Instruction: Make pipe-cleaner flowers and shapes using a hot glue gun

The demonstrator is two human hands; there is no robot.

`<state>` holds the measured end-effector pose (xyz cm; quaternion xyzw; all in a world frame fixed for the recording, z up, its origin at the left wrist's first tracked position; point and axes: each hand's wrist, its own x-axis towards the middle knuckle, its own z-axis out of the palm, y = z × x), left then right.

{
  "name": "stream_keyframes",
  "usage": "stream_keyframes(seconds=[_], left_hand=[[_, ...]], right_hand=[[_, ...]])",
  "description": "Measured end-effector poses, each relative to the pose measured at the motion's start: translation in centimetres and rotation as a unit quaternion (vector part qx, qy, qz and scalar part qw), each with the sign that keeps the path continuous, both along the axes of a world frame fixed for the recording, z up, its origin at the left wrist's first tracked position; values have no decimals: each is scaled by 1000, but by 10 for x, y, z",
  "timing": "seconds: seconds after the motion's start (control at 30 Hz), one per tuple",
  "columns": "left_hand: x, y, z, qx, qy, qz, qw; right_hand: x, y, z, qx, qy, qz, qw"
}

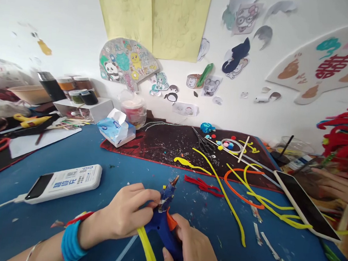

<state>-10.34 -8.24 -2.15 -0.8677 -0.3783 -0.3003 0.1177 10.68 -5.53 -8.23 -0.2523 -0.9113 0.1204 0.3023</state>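
A blue hot glue gun [165, 236] with an orange trigger [171, 222] is gripped in my right hand [196, 249], its stained nozzle [174, 181] pointing up and away. From behind its body sticks a translucent glue stick [123, 253]. My left hand [130, 209] is closed beside the gun's front end, thumb and fingers pinched together. A yellow fuzzy pipe cleaner [149, 251] runs down from those fingers toward the bottom edge. What exactly lies between the fingertips is partly hidden. Red pipe cleaners [202, 185] lie just beyond the nozzle.
A power bank [67, 182] with a cable lies left. Behind are a tissue pack [116, 128], black scissors [204, 143] and a dark mat [160, 145]. Yellow pipe cleaners [225, 199], an orange one [226, 179] and a tablet [306, 205] lie right, near another person's hand [338, 185].
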Motion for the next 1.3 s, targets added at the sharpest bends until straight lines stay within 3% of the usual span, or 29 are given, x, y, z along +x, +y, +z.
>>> stream_keyframes(seconds=[0.37,0.67,1.0,1.3], left_hand=[[-3,4,-9,-9,-38,62,997],[2,9,1,5,74,44,996],[0,7,-1,-71,141,27,987],[-2,0,12,-82,190,12,978]], right_hand=[[0,1,2,2,-10,1,1000],[-1,0,-1,11,-35,-10,999],[-1,0,-5,-38,-67,-22,997],[-1,-2,-1,-63,-73,-21,995]])
